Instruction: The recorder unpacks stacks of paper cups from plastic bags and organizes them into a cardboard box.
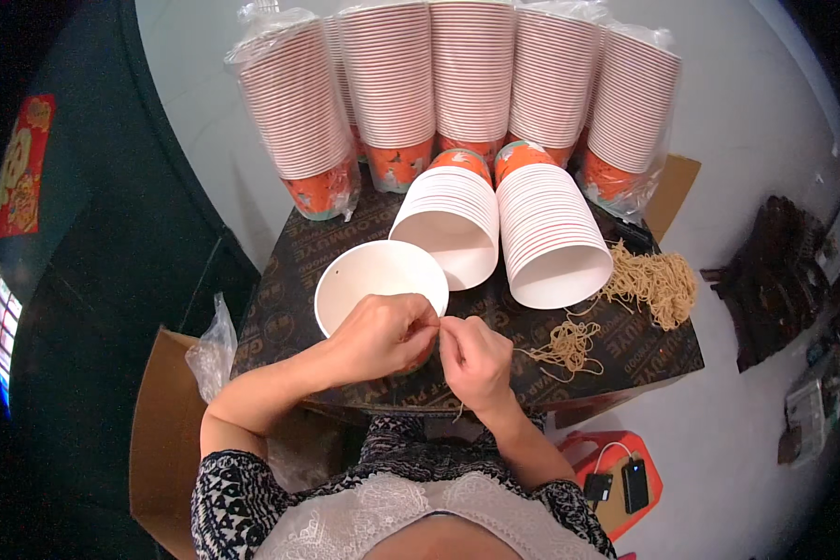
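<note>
A white paper bucket (364,280) stands open on the table in front of me, a small hole showing near its rim. At the near right of that rim, my left hand (389,338) and my right hand (476,362) meet fingertip to fingertip. Both are closed in a pinch on thin tan string, mostly hidden by the fingers; a loose end hangs below my right hand. Right of my hands lies a small tangle of string (569,347), and beyond it a larger bundle of string (658,287).
Two nested stacks of buckets, the left one (448,224) and the right one (553,238), lie on the dark printed table (280,299). Several tall bagged stacks (471,75) line the back. A cardboard box (163,429) stands lower left; a red stool (649,467) with a power bank sits lower right.
</note>
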A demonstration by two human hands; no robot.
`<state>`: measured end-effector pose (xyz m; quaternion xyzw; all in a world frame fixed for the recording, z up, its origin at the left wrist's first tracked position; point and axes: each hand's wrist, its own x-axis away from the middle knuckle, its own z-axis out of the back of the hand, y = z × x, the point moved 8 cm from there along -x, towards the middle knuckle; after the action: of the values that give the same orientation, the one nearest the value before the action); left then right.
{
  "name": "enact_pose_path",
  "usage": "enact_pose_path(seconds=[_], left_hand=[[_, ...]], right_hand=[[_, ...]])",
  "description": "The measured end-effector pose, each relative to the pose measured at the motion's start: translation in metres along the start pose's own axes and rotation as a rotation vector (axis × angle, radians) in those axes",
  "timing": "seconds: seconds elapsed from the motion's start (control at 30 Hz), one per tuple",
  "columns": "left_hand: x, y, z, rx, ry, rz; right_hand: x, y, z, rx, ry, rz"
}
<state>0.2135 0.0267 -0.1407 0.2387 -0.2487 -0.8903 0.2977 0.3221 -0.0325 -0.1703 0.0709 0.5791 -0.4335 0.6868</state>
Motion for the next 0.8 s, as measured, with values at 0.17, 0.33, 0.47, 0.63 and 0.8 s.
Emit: enact_pose_path(seconds=[0.17, 0.33, 0.47, 0.63, 0.8], left_hand=[[-0.001, -0.001, -0.001, 0.066, 0.033, -0.001], [-0.002, 0.0, 0.001, 0.09, 0.068, -0.049], [0.0, 0.003, 0.004, -0.01, 0.126, -0.106], [0.0, 0.003, 0.006, -0.007, 0.132, -0.06], [0.0, 0.003, 0.005, 0.002, 0.12, -0.075]], right_hand=[[0.002, -0.001, -0.001, 0.006, 0.001, 0.006], [0.003, -0.003, -0.001, 0.0, 0.041, 0.018], [0.013, 0.021, -0.004, -0.309, 0.051, -0.296], [0.021, 0.035, -0.013, -0.477, 0.025, -0.491], [0.017, 0.027, -0.009, -0.381, 0.042, -0.395]])
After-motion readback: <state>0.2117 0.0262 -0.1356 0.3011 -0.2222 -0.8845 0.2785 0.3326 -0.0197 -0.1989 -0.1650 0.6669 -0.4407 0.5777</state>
